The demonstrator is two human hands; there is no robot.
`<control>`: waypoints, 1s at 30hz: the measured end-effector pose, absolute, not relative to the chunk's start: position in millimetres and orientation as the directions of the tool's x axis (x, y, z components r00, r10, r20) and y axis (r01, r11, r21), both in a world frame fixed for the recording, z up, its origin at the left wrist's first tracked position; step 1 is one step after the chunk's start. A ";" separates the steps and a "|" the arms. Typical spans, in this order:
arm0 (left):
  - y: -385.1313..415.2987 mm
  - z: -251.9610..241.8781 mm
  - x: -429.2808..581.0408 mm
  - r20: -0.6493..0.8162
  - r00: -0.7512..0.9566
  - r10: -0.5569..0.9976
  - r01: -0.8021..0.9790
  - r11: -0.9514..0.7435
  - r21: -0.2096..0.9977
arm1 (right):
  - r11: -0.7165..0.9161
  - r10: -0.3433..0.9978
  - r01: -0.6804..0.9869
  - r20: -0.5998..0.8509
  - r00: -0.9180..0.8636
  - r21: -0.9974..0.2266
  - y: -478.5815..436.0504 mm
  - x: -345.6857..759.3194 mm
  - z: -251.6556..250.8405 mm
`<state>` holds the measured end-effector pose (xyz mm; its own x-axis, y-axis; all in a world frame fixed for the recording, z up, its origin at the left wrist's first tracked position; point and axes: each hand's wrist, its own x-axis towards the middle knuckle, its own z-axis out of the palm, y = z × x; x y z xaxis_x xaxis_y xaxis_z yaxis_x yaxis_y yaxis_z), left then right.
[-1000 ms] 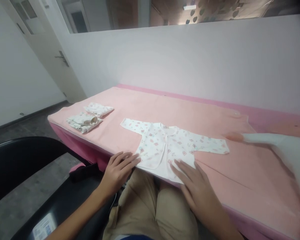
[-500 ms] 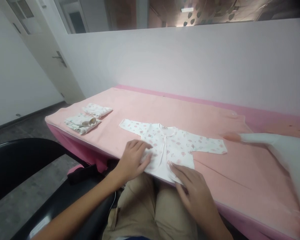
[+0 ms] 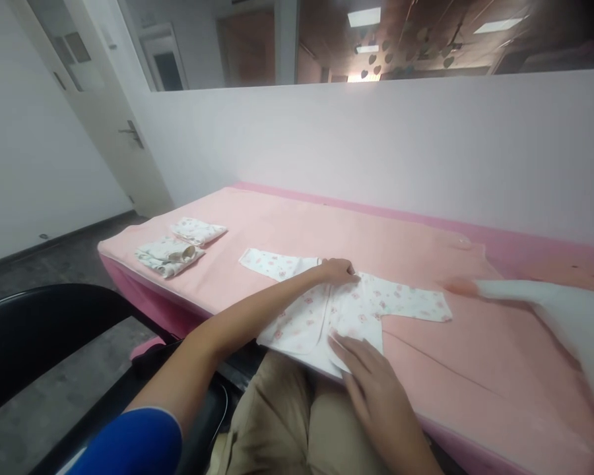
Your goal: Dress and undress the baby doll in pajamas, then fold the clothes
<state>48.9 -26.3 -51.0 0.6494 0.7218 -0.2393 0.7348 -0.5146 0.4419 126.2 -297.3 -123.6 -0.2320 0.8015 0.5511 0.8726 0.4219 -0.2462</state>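
Note:
A small white baby shirt [image 3: 366, 310] with a pink print lies spread flat on the pink towel [image 3: 327, 231], sleeves out to both sides. My left hand [image 3: 339, 270] reaches across the shirt to its collar, fingers curled closed on the neckline. My right hand [image 3: 371, 376] lies flat and open on the shirt's lower hem near the table's front edge.
Two folded baby garments [image 3: 178, 244] sit at the towel's far left corner. A co-worker's hand in a white sleeve [image 3: 525, 290] rests on the towel at the right. A black chair [image 3: 39, 330] stands to my left. A white wall runs behind the table.
My left hand moved from the shirt's lower left hem up across the shirt to the collar and closed there. My right hand stayed on the hem.

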 end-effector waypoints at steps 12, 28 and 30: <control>-27.2 -69.0 21.5 -0.071 0.692 0.718 0.512 -0.419 0.750 | 0.438 0.805 0.887 0.502 -0.315 -0.145 -299.7 124.7 -124.2; -16.3 -87.8 4.2 0.173 0.774 0.609 0.317 -0.609 0.727 | 0.439 0.800 0.876 0.531 -0.280 -0.199 -296.9 116.4 -113.0; -19.6 -84.0 2.5 0.145 0.755 0.640 0.414 -0.636 0.652 | 0.436 0.803 0.874 0.530 -0.271 -0.213 -296.0 114.0 -112.1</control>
